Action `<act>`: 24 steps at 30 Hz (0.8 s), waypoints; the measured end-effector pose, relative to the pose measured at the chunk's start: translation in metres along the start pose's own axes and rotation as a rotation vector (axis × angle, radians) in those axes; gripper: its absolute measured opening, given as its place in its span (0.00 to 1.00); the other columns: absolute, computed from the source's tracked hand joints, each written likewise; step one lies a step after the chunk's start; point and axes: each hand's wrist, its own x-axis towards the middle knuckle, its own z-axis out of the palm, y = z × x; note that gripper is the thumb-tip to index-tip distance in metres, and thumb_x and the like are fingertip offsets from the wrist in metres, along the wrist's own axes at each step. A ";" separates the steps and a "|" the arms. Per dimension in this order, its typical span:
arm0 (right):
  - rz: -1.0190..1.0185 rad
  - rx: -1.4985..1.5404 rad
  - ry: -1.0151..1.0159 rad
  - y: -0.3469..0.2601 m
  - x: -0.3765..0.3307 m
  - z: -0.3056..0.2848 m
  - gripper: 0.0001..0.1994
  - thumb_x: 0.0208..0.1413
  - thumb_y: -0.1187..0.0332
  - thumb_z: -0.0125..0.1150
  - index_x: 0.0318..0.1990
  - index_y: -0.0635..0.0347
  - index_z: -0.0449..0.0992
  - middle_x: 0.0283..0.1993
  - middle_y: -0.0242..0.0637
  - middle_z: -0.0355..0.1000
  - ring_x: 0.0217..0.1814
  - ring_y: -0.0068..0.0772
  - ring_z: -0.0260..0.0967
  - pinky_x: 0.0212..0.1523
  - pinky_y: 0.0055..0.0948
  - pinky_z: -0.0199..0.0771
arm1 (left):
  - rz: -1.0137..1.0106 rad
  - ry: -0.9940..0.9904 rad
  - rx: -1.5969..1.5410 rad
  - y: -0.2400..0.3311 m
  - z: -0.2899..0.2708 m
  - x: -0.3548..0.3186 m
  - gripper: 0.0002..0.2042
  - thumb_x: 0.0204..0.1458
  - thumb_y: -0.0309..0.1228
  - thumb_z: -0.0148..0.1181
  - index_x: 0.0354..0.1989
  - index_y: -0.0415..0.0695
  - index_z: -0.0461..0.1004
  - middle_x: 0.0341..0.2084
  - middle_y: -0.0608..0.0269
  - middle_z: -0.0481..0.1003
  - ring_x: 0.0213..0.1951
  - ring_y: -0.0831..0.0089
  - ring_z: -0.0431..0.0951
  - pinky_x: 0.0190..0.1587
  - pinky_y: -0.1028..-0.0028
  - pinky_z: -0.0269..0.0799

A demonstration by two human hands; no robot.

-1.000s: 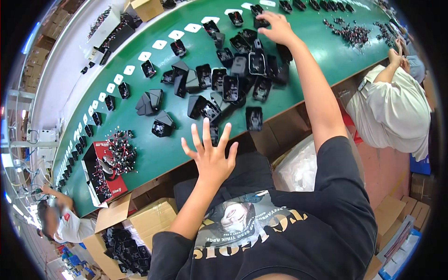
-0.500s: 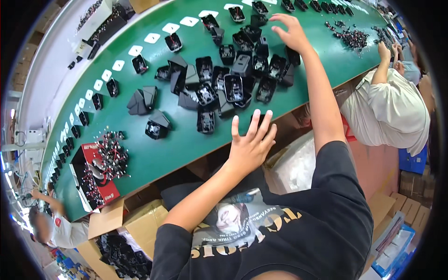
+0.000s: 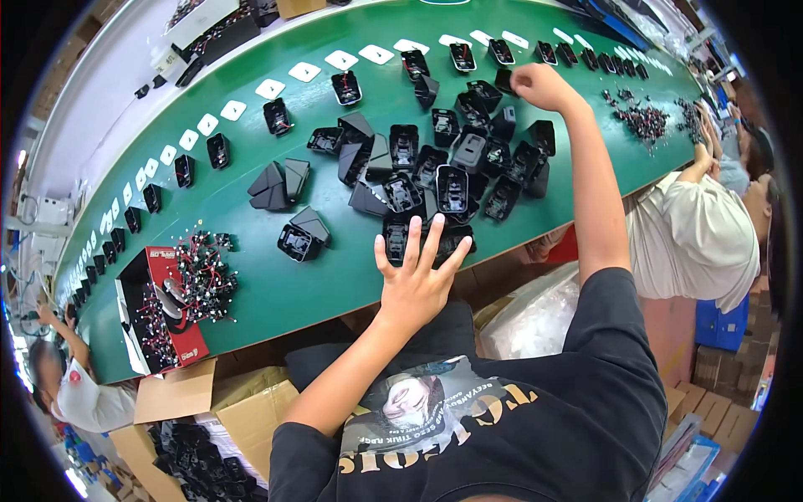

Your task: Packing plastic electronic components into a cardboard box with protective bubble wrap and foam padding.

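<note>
You're spreading left hand (image 3: 414,289) wide, fingers overlapping black housings (image 3: 396,228) on green table (image 3: 272,284); you're curling right hand (image 3: 542,87) beside dark casing (image 3: 503,80), can't tell if gripping.

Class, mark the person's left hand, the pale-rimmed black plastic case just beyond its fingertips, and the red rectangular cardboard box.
Left hand (image 3: 414,290), head view: back of the hand.
Pale-rimmed black plastic case (image 3: 452,189), head view: open inside.
Red rectangular cardboard box (image 3: 191,342), head view: lower red panel.
</note>
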 end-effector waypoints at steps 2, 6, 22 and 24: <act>0.217 -0.086 -0.028 -0.009 0.004 -0.007 0.09 0.51 0.73 0.56 0.40 0.60 0.78 0.32 0.37 0.78 0.30 0.39 0.70 0.37 0.33 0.72 | -0.033 0.037 -0.046 -0.003 0.002 0.000 0.30 0.53 0.42 0.61 0.67 0.62 0.67 0.74 0.54 0.56 0.75 0.53 0.49 0.67 0.35 0.35; -0.209 -0.086 0.475 -0.016 0.035 0.030 0.08 0.51 0.73 0.55 0.37 0.60 0.79 0.32 0.37 0.78 0.30 0.40 0.69 0.38 0.34 0.72 | -0.054 -0.012 -0.050 -0.002 0.002 0.002 0.29 0.54 0.44 0.60 0.68 0.64 0.67 0.74 0.52 0.54 0.76 0.52 0.47 0.67 0.34 0.35; 0.148 -0.176 0.167 -0.169 0.051 0.026 0.17 0.53 0.56 0.61 0.39 0.63 0.78 0.37 0.45 0.80 0.37 0.52 0.78 0.41 0.43 0.78 | -0.073 0.209 -0.157 -0.017 -0.009 0.007 0.25 0.49 0.46 0.61 0.58 0.60 0.71 0.74 0.51 0.53 0.75 0.50 0.47 0.67 0.35 0.32; 0.156 -0.271 0.067 -0.163 0.065 0.051 0.17 0.51 0.59 0.64 0.42 0.64 0.77 0.43 0.46 0.80 0.42 0.54 0.78 0.43 0.42 0.79 | -0.188 0.236 -0.137 -0.042 -0.036 0.023 0.25 0.47 0.45 0.61 0.56 0.60 0.72 0.71 0.52 0.58 0.74 0.48 0.50 0.67 0.35 0.33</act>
